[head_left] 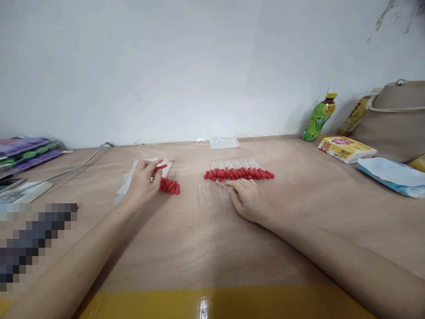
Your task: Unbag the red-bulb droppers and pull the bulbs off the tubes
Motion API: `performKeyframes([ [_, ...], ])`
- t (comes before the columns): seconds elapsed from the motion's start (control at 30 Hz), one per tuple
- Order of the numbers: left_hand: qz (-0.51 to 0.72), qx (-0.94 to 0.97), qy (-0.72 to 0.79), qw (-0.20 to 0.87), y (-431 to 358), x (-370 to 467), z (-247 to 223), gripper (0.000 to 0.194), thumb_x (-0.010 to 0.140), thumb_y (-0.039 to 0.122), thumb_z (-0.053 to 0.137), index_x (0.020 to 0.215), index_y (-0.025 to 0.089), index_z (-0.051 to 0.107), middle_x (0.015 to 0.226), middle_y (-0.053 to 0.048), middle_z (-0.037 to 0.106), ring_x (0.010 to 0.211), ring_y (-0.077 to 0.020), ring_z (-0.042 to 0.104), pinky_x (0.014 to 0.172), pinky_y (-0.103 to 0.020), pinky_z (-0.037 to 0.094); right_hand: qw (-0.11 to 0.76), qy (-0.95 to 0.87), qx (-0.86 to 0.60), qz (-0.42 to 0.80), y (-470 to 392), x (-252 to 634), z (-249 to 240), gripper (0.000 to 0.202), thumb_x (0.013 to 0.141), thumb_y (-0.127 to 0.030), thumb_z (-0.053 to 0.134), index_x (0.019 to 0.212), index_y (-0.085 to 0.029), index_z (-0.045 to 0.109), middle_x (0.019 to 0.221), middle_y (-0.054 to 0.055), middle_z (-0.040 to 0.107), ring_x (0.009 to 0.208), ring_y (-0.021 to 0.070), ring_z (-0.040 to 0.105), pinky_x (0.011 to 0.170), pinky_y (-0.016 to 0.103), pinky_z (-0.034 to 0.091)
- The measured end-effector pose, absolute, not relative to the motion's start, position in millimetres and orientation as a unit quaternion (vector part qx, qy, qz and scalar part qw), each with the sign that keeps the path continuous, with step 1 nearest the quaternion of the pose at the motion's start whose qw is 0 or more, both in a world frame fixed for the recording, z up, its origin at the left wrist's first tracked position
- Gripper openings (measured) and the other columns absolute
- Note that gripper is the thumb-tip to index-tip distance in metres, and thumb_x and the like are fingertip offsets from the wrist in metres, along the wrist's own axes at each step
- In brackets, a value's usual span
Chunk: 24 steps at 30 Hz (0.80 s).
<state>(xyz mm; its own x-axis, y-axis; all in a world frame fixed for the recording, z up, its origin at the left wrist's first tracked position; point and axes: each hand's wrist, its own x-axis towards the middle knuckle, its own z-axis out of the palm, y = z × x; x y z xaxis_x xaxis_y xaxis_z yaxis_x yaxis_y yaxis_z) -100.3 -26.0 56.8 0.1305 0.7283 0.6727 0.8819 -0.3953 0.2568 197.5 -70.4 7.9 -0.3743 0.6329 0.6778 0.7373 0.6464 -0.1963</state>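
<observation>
My left hand (pixel 144 179) pinches a small red rubber bulb (pixel 161 167) above a pile of loose red bulbs (pixel 170 186), beside a clear plastic bag (pixel 128 179). My right hand (pixel 247 197) has its fingertips closed on a clear thin tube (pixel 223 184), over several bare tubes lying on the table. To their left lie more clear tubes (pixel 206 195). Behind my right hand is a row of clear droppers with red bulbs (pixel 239 173), their bulbs toward me.
On the right stand a green bottle (pixel 318 118), a tissue pack (pixel 347 149), a blue-white packet (pixel 393 176) and a beige bag (pixel 392 124). At the left are purple-green packets (pixel 31 153) and a grey cable (pixel 79 166). A white packet (pixel 225 143) lies by the wall.
</observation>
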Motion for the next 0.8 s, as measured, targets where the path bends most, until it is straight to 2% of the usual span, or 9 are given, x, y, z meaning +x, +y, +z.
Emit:
performKeyframes([
  [0.1,-0.351,-0.695,-0.627,0.029,-11.1,-127.3,57.3,0.038,0.076,0.031,0.049,0.112,0.017,0.049,0.08,-0.002,0.058,0.066,-0.0153,0.054,0.062,-0.028,0.045,0.402,-0.818,-0.41,-0.037,-70.6,195.7,8.1,0.01,0.082,-0.015,0.044,0.081,-0.017,0.054,0.071,0.002,0.06,0.069,0.015,0.052,0.066,0.029,0.032],
  [0.27,-0.309,-0.702,-0.641,-0.008,4.9,-146.7,44.9,0.038,0.073,0.04,0.055,0.103,0.019,0.052,0.081,-0.002,0.062,0.068,-0.0163,0.055,0.062,-0.027,0.042,0.412,-0.821,-0.387,-0.081,-70.9,193.7,5.3,0.013,0.08,-0.013,0.044,0.069,-0.017,0.05,0.065,0.0,0.058,0.063,0.0127,0.05,0.064,0.028,0.029],
  [0.33,-0.313,-0.7,-0.642,0.021,3.5,-142.2,43.2,0.031,0.074,0.04,0.054,0.096,0.019,0.056,0.086,-0.003,0.062,0.072,-0.0175,0.055,0.064,-0.028,0.043,0.406,-0.824,-0.378,-0.113,-70.7,193.4,4.9,0.015,0.081,-0.014,0.045,0.068,-0.017,0.052,0.063,0.0,0.059,0.062,0.0124,0.049,0.064,0.028,0.027],
  [0.47,-0.406,-0.696,-0.572,0.154,-23.5,-105.2,44.9,0.018,0.08,0.033,0.049,0.086,0.018,0.057,0.088,-0.005,0.06,0.084,-0.0195,0.054,0.073,-0.031,0.044,0.39,-0.833,-0.365,-0.142,-70.6,193.5,5.3,0.018,0.083,-0.017,0.047,0.068,-0.017,0.058,0.063,0.0,0.058,0.063,0.0122,0.048,0.064,0.029,0.027],
  [0.57,-0.356,-0.814,-0.446,0.111,-58.7,-62.7,41.5,0.01,0.082,0.026,0.048,0.081,0.018,0.054,0.084,-0.004,0.057,0.084,-0.0175,0.054,0.078,-0.03,0.044,0.385,-0.842,-0.354,-0.131,-72.6,193.7,5.5,0.018,0.083,-0.019,0.048,0.072,-0.018,0.062,0.065,0.001,0.059,0.066,0.0123,0.049,0.066,0.029,0.027],
  [0.67,-0.288,-0.854,-0.432,0.027,-86.3,-30.8,31.8,0.016,0.086,0.027,0.044,0.099,0.018,0.05,0.102,-0.007,0.054,0.097,-0.0192,0.053,0.085,-0.033,0.044,0.368,-0.855,-0.347,-0.115,-76.0,193.2,5.9,0.014,0.082,-0.024,0.052,0.079,-0.018,0.065,0.067,0.001,0.059,0.067,0.0131,0.049,0.068,0.03,0.027],
  [0.8,-0.233,-0.858,-0.455,-0.051,-91.1,-19.5,18.6,0.035,0.088,0.035,0.041,0.12,0.019,0.038,0.131,-0.012,0.038,0.121,-0.0228,0.04,0.097,-0.038,0.039,0.335,-0.868,-0.354,-0.099,-79.2,191.6,8.4,0.022,0.08,-0.037,0.056,0.085,-0.017,0.066,0.071,0.003,0.06,0.069,0.0141,0.049,0.069,0.031,0.026],
])
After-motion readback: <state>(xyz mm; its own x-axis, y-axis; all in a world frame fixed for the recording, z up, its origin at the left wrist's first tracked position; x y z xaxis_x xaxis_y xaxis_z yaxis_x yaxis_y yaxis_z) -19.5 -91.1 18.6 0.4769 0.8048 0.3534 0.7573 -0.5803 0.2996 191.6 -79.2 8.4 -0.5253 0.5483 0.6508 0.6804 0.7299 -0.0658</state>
